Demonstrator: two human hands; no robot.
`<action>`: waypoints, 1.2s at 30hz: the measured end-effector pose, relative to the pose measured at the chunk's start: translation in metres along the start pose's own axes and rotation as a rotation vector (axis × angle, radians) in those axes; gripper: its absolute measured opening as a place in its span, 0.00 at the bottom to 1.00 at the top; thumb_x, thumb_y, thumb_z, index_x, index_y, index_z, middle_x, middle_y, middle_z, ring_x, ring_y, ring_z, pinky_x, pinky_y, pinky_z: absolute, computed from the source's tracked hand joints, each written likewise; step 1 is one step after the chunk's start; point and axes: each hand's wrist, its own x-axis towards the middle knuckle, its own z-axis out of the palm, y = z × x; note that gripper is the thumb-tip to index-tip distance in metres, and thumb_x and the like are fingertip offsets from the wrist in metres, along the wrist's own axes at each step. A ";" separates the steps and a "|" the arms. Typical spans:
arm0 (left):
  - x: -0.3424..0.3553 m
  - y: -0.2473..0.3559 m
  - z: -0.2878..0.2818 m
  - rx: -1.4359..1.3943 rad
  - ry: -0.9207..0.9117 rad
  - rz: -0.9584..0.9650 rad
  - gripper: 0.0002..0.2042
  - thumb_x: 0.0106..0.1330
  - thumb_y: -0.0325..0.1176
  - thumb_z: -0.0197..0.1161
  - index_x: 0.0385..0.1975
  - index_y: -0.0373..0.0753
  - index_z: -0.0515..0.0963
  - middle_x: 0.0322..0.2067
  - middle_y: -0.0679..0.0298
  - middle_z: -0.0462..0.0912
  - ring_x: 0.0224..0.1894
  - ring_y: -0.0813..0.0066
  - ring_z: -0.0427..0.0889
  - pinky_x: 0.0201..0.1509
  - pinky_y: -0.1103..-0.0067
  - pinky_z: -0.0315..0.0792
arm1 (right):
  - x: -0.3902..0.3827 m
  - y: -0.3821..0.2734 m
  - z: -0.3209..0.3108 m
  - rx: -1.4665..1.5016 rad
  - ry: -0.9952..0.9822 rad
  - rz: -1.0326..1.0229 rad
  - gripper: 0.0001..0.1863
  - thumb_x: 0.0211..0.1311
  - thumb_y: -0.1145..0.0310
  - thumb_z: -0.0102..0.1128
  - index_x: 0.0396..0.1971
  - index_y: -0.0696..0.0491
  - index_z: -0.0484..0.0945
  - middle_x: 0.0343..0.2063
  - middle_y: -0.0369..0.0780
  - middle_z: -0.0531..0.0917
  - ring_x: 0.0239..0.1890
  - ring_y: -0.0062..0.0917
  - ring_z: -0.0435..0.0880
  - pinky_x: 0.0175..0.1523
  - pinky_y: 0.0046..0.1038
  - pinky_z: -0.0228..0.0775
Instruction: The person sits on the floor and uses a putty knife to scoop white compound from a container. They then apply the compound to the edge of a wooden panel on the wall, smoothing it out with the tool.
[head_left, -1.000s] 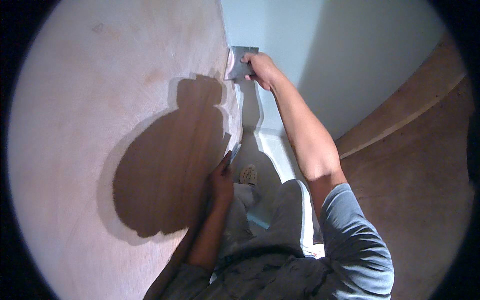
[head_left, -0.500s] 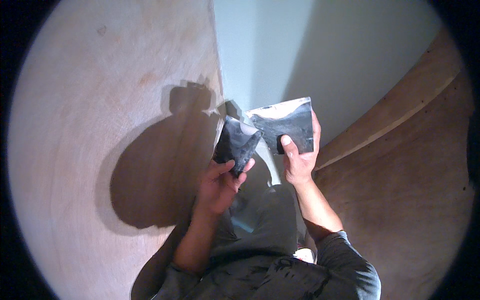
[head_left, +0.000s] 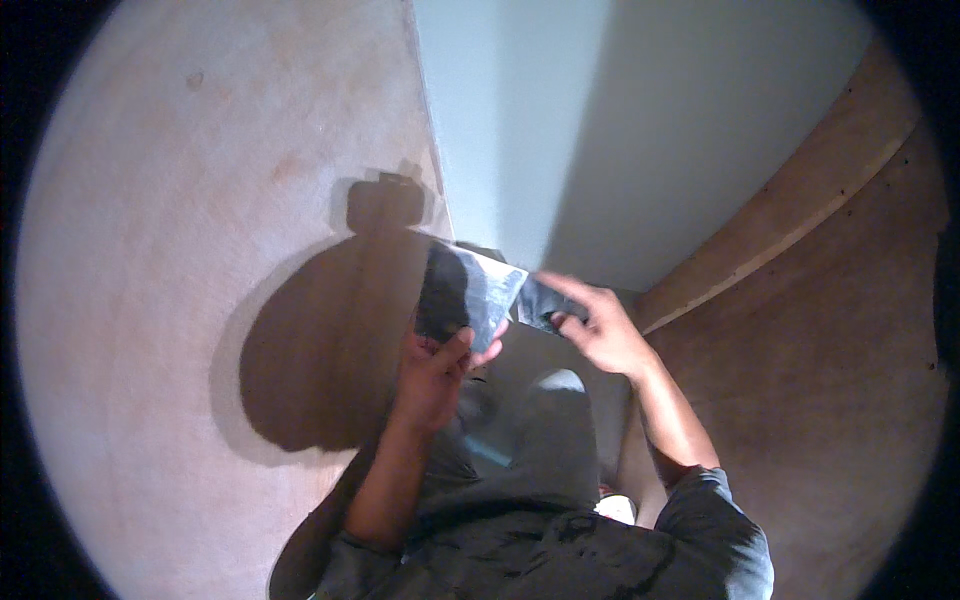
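My left hand (head_left: 432, 375) grips a flat, dark, square-edged putty spreader (head_left: 445, 300) by its lower edge, thumb on the near face. Part of that face lies in shadow and part is brightly lit, with a pale smear near the upper edge. My right hand (head_left: 612, 335) is closed on a second dark flat putty spreader (head_left: 535, 300), thumb on its face and index finger stretched along the top. This second spreader is tilted, its left end meeting or overlapping the right corner of the first. Whether they touch is hard to tell.
A wooden panel (head_left: 130, 300) rises on my left, carrying my shadow (head_left: 310, 350). It meets a pale grey-white surface (head_left: 520, 120) along a straight seam. A curved wooden wall with a ledge (head_left: 790, 230) runs along the right. My bent knee (head_left: 555, 420) is below the hands.
My right hand has moved lower and turned its spreader down against the left one. The left spreader has turned its face more toward me. White material on the right spreader's upper edge no longer shows.
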 end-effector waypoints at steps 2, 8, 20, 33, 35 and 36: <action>-0.001 -0.015 -0.015 0.452 0.169 0.204 0.15 0.66 0.18 0.55 0.53 0.33 0.76 0.52 0.51 0.81 0.54 0.59 0.82 0.61 0.67 0.76 | -0.002 0.016 0.009 0.634 0.183 0.130 0.30 0.57 0.78 0.57 0.63 0.57 0.68 0.44 0.42 0.82 0.43 0.27 0.84 0.41 0.31 0.80; 0.007 -0.048 -0.061 1.055 -0.123 0.900 0.29 0.55 0.07 0.47 0.53 0.42 0.81 0.58 0.53 0.78 0.62 0.55 0.76 0.67 0.69 0.68 | -0.012 0.042 0.069 1.373 -0.082 0.356 0.17 0.59 0.71 0.59 0.48 0.59 0.75 0.30 0.37 0.84 0.27 0.22 0.85 0.26 0.24 0.77; 0.001 -0.090 -0.172 1.490 0.191 0.027 0.14 0.61 0.24 0.59 0.47 0.31 0.80 0.35 0.44 0.83 0.40 0.49 0.83 0.46 0.65 0.73 | 0.131 0.162 0.148 0.388 0.288 0.017 0.15 0.68 0.72 0.52 0.52 0.61 0.74 0.41 0.43 0.83 0.46 0.34 0.83 0.55 0.35 0.72; 0.018 -0.084 -0.153 1.573 0.244 -0.161 0.16 0.60 0.24 0.59 0.48 0.28 0.77 0.40 0.41 0.83 0.46 0.43 0.82 0.50 0.62 0.74 | 0.235 0.188 0.207 -0.071 0.643 -0.197 0.24 0.65 0.73 0.50 0.63 0.49 0.70 0.54 0.47 0.78 0.54 0.45 0.78 0.59 0.43 0.71; 0.019 -0.086 -0.156 1.548 0.245 -0.134 0.16 0.61 0.24 0.59 0.48 0.26 0.77 0.40 0.40 0.83 0.47 0.43 0.82 0.51 0.62 0.74 | 0.239 0.184 0.208 -0.074 0.629 -0.197 0.25 0.65 0.74 0.49 0.63 0.50 0.69 0.55 0.48 0.77 0.55 0.45 0.77 0.61 0.42 0.70; 0.019 -0.086 -0.156 1.536 0.248 -0.135 0.16 0.61 0.25 0.59 0.49 0.26 0.77 0.41 0.40 0.83 0.47 0.43 0.82 0.51 0.62 0.74 | 0.239 0.182 0.208 -0.079 0.631 -0.202 0.25 0.65 0.74 0.49 0.63 0.51 0.69 0.55 0.48 0.77 0.56 0.45 0.76 0.62 0.42 0.69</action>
